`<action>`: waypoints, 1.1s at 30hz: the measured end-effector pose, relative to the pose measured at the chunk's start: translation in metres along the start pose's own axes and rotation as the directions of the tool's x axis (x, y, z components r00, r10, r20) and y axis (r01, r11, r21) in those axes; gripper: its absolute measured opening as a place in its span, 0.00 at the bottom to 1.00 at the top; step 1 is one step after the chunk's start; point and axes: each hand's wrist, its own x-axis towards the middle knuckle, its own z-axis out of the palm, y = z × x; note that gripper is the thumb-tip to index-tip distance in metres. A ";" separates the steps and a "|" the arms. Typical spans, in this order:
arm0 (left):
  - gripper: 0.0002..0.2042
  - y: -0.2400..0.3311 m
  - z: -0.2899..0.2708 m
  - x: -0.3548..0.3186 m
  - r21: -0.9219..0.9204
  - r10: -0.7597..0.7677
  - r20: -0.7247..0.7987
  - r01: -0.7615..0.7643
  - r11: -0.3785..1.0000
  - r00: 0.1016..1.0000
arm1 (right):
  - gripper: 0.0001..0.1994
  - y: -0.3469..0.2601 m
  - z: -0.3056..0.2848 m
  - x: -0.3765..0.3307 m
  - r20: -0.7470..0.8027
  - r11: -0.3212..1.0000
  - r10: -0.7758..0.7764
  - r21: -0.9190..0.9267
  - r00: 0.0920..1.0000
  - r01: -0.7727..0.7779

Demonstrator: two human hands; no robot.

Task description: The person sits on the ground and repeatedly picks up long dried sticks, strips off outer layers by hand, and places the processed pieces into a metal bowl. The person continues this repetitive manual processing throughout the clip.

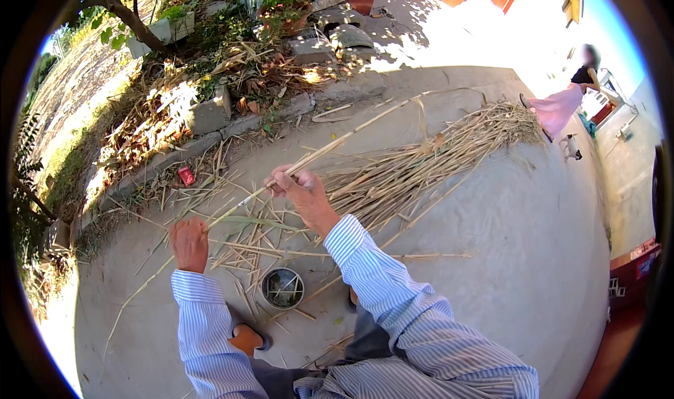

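A long, thin, dry reed stalk runs slantwise across the view, bending down at its near left end and drooping at its far right end. My left hand is closed round its lower part. Further up the same stalk, my right hand grips it between thumb and fingers. Beyond and right of my right hand, a big loose pile of dry reed stalks lies on the ground. Short cut pieces are scattered below my hands.
Near my feet stands a round container with bits of stalk in it. A red packet lies by the stone kerb, behind which are dry leaves and plants. At the far right is a person in a pink skirt.
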 end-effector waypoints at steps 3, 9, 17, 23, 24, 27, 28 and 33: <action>0.09 0.018 -0.005 0.009 -0.178 0.064 -0.112 -0.083 0.981 0.992 | 0.19 -0.003 -0.007 0.001 -0.037 1.000 -0.012 0.017 0.999 0.013; 0.05 0.031 -0.007 0.016 -0.554 -0.020 0.045 0.041 0.831 0.999 | 0.18 -0.002 -0.002 -0.002 0.007 1.000 -0.025 -0.018 1.000 0.025; 0.06 0.024 0.002 0.012 -0.633 -0.156 0.102 0.185 0.752 0.982 | 0.16 0.008 0.010 -0.006 0.042 0.864 -0.157 -0.479 0.987 0.158; 0.06 0.031 0.009 0.010 -0.633 -0.150 0.058 0.153 0.759 0.987 | 0.17 0.008 0.020 -0.006 -0.138 0.712 -0.215 -0.699 0.967 0.058; 0.06 0.034 0.010 0.011 -0.618 -0.133 0.033 0.125 0.777 0.991 | 0.17 0.010 0.019 -0.004 -0.139 0.623 -0.280 -0.779 0.950 0.070; 0.07 0.049 0.009 0.015 -0.498 -0.043 -0.100 -0.013 0.867 0.994 | 0.18 0.022 0.029 -0.010 -0.063 0.476 -0.363 -0.870 0.930 0.127; 0.07 0.051 0.008 0.017 -0.439 -0.003 -0.150 -0.064 0.896 0.989 | 0.18 0.024 0.034 -0.013 -0.027 0.451 -0.371 -0.879 0.928 0.154; 0.08 0.021 0.004 0.009 -0.365 -0.012 -0.059 -0.010 0.931 0.998 | 0.12 0.019 -0.001 -0.003 -0.253 0.964 0.224 -0.087 0.941 -0.253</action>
